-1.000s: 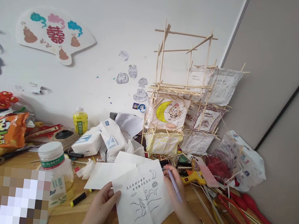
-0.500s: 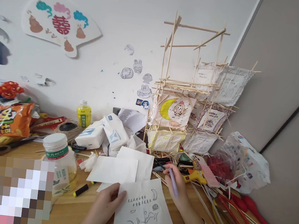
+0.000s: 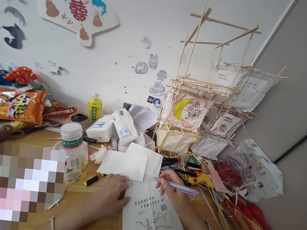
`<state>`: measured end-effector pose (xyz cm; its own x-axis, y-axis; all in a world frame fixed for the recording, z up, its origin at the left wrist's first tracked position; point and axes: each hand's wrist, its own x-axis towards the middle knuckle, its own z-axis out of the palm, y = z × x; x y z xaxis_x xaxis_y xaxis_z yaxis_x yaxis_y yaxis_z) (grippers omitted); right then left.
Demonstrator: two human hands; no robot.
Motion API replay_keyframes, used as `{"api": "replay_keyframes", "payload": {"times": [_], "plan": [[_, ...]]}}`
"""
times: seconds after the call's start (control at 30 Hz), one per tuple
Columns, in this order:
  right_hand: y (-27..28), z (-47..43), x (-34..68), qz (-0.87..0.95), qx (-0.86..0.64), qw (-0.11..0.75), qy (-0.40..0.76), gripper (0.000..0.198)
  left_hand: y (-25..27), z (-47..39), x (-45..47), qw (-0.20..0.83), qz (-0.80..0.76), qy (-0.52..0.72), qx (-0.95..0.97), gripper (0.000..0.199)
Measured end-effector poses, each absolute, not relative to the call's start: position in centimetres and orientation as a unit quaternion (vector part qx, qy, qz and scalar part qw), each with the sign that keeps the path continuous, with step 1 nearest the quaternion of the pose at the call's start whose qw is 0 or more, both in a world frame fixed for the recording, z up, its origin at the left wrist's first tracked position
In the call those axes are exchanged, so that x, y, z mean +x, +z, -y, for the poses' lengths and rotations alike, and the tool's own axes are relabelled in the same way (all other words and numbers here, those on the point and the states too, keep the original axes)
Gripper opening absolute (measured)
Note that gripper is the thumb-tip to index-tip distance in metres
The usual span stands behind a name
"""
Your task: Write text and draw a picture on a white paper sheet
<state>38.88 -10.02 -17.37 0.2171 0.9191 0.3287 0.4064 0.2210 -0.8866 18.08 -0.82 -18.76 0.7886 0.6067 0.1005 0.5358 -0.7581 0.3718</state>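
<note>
A sheet of white paper [image 3: 139, 202] lies on the desk in front of me, bearing handwritten Chinese lines, a crescent moon, hills and a figure. Over its upper left edge rests my left hand [image 3: 114, 191], open and palm down, its fingertips near a blank paper sheet [image 3: 122, 165]. My right hand [image 3: 173, 193] is closed around a lavender pen [image 3: 182, 188], whose tip points left over the top of the drawing. A second blank sheet [image 3: 153, 163] lies partly under the first. A plastic bottle [image 3: 74, 154] with a white cap stands left of my left hand.
At the back right rises a wooden-stick frame [image 3: 212, 86] hung with drawn panels. Beside it lie a yellow glue gun [image 3: 201, 179], red-handled scissors [image 3: 243, 221] and a plastic bag [image 3: 263, 175]. Tissue packs [image 3: 126, 126], a yellow bottle [image 3: 94, 106] and a snack bag [image 3: 13, 104] line the wall.
My left hand has flattened out over the paper's edge, where its fingers were curled. The pen has swung from steep to nearly level, its tip now leftward. The view has shifted left.
</note>
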Motion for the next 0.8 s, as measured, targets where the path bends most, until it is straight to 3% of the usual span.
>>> {"api": "replay_keyframes", "payload": {"times": [0.17,0.43,0.8], "plan": [[-16.7,9.4,36.9,0.593,-0.563,0.486,0.307,0.007,-19.0,0.3,17.6,0.144,-0.291,0.112,0.939,0.012],[-17.3,8.4,36.4,0.547,-0.56,0.546,0.299,0.02,-19.5,-0.1,17.7,0.15,-0.248,0.113,0.95,0.011],[-21.3,7.4,34.1,0.563,-0.568,0.481,0.358,0.03,-20.5,-0.4,17.8,0.14,-0.242,0.12,0.953,0.008]]}}
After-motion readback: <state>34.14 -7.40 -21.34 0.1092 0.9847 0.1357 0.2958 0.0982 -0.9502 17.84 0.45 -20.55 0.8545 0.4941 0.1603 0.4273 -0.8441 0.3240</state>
